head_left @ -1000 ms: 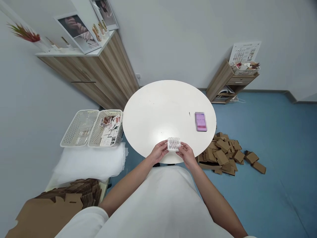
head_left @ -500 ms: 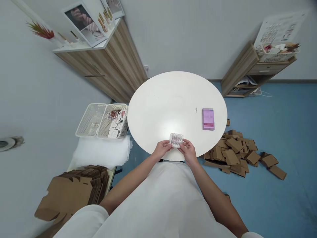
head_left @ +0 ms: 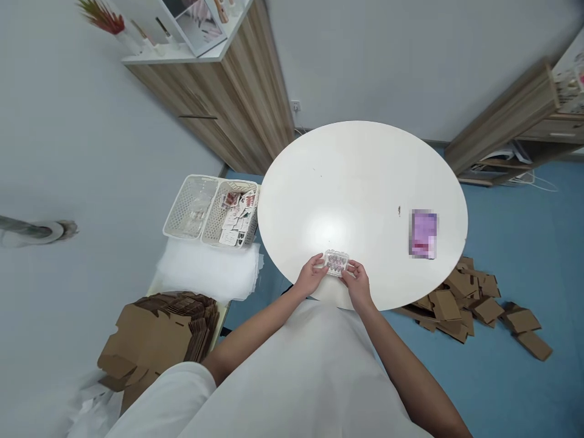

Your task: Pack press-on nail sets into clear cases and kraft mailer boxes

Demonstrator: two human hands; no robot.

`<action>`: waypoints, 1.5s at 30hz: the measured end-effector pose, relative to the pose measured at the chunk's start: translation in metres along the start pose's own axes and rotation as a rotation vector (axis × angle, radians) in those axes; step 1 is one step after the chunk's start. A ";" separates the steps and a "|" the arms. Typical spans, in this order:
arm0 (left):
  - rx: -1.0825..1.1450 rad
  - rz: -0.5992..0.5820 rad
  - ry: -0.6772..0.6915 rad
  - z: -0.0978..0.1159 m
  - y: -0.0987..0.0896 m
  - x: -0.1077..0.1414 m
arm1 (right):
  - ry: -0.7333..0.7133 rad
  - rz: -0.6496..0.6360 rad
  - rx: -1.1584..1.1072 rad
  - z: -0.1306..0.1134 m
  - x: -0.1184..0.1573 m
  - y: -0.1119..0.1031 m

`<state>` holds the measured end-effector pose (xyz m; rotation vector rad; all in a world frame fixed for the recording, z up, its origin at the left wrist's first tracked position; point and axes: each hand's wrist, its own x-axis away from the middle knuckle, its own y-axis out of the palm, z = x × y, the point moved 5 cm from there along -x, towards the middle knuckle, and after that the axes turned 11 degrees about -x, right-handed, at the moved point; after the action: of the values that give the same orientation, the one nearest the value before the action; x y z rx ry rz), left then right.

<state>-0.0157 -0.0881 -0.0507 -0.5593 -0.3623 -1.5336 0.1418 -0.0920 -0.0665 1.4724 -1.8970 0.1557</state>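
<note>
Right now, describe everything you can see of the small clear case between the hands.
The clear case is small, roughly rectangular and see-through, apparently plastic, with a pale rim. Inside, two rows of small pinkish-grey tapered pieces show. Its broad face is turned up toward the camera. The left hand grips its left side, the right hand its right, over the table's near part. Whether its lid is shut cannot be told.
</note>
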 end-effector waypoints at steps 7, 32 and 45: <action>0.035 0.016 0.034 0.004 -0.061 -0.014 | 0.044 -0.043 0.086 0.012 -0.017 0.071; -0.244 0.196 0.078 0.010 -0.194 -0.114 | -0.141 -0.060 0.623 0.048 -0.105 0.238; -0.277 0.189 0.092 0.012 -0.194 -0.109 | -0.221 -0.104 0.741 0.049 -0.103 0.241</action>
<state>-0.2090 0.0189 -0.0796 -0.7155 -0.0237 -1.4283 -0.0844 0.0471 -0.0865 2.1370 -2.0348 0.7358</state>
